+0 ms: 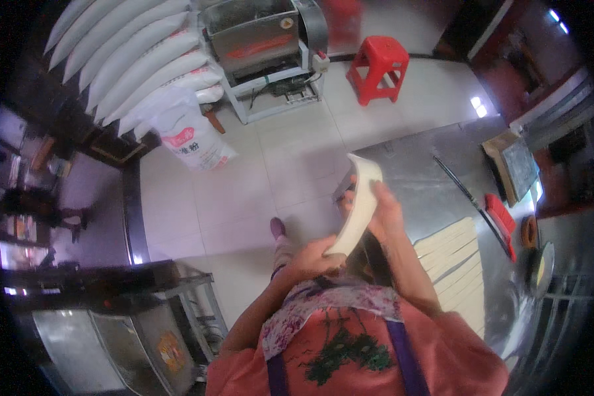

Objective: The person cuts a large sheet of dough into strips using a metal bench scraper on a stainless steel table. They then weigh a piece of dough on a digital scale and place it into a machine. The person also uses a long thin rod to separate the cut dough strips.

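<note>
A long, pale strip of dough hangs in the air in front of my apron, curved along its length. My left hand grips its lower end near my waist. Higher up, my right hand holds the strip close to its upper end, with some fingers behind it. To the right, several cut dough strips lie side by side on the stainless steel table; a dark gap runs between two of them.
A thin dark rod, a red-bristled brush and a brown ring-shaped object lie along the table. Ahead stand a metal machine and a red plastic stool. Stacked white sacks and a printed sack are at left.
</note>
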`<state>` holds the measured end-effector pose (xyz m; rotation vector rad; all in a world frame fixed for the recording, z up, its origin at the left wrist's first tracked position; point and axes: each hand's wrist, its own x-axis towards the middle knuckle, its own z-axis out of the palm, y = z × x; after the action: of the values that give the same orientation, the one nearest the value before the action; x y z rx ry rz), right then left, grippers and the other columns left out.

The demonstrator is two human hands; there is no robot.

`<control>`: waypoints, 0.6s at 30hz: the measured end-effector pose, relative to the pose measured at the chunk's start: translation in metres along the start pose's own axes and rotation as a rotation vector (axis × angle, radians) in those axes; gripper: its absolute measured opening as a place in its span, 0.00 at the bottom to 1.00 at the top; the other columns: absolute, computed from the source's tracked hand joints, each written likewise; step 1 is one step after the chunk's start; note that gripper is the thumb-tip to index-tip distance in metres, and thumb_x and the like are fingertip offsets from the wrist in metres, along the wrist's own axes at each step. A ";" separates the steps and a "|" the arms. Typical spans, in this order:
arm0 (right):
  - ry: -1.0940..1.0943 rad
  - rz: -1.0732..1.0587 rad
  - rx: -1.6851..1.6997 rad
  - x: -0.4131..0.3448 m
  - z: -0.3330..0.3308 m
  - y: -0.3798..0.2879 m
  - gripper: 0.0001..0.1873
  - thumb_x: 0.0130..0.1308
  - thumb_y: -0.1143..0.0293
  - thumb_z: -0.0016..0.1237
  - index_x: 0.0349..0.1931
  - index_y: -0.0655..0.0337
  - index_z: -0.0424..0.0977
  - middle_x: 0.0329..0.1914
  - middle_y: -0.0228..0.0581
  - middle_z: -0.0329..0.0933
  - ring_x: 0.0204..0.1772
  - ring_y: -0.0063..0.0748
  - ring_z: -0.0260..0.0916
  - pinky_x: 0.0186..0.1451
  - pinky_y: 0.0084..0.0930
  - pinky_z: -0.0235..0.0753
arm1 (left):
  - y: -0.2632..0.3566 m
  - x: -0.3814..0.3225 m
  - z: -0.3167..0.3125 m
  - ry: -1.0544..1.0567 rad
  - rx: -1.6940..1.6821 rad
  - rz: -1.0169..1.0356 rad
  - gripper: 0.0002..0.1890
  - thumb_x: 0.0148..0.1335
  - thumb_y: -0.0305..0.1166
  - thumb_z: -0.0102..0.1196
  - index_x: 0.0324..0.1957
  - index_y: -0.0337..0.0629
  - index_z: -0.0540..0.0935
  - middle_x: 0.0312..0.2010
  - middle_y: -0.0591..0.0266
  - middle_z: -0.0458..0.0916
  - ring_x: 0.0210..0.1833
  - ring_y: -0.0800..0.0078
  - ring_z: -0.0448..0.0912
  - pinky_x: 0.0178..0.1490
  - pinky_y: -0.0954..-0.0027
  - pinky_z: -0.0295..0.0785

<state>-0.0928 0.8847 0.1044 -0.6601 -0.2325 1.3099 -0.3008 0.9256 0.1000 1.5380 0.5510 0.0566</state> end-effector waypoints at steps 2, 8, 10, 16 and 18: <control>0.057 -0.031 -0.021 0.033 0.009 0.002 0.27 0.70 0.60 0.42 0.64 0.62 0.56 0.59 0.52 0.69 0.52 0.49 0.74 0.53 0.47 0.78 | -0.007 0.024 -0.045 -0.119 -0.151 -0.076 0.15 0.63 0.32 0.54 0.50 0.34 0.75 0.34 0.62 0.82 0.36 0.77 0.79 0.40 0.73 0.73; 0.232 -0.361 -0.152 0.109 0.045 -0.042 0.27 0.68 0.57 0.46 0.62 0.60 0.58 0.53 0.53 0.71 0.49 0.50 0.76 0.52 0.51 0.79 | 0.020 0.142 -0.165 -0.432 -0.052 0.135 0.18 0.61 0.34 0.59 0.51 0.36 0.75 0.36 0.63 0.81 0.38 0.79 0.78 0.42 0.72 0.73; 0.366 -0.423 -0.170 0.130 0.044 -0.058 0.27 0.67 0.57 0.47 0.60 0.62 0.59 0.50 0.51 0.73 0.46 0.47 0.78 0.48 0.48 0.81 | 0.035 0.183 -0.180 -0.557 -0.028 0.070 0.18 0.61 0.34 0.59 0.51 0.36 0.75 0.36 0.62 0.81 0.39 0.77 0.78 0.43 0.71 0.74; 0.602 -0.457 -0.134 0.202 -0.012 -0.070 0.21 0.69 0.63 0.45 0.58 0.60 0.62 0.47 0.50 0.76 0.40 0.41 0.80 0.42 0.41 0.84 | 0.044 0.283 -0.214 -0.743 0.168 -0.012 0.19 0.61 0.35 0.59 0.49 0.34 0.74 0.37 0.61 0.80 0.41 0.77 0.78 0.43 0.70 0.74; 0.609 -0.521 -0.154 0.245 -0.028 -0.093 0.18 0.70 0.65 0.44 0.57 0.61 0.64 0.45 0.47 0.78 0.40 0.38 0.79 0.43 0.37 0.82 | 0.068 0.323 -0.230 -0.759 0.288 0.008 0.20 0.60 0.35 0.58 0.51 0.34 0.74 0.38 0.60 0.80 0.38 0.75 0.78 0.42 0.70 0.73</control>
<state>0.0621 1.0969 0.0854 -1.0179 0.0007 0.5583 -0.0821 1.2622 0.0820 1.6919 -0.0593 -0.6010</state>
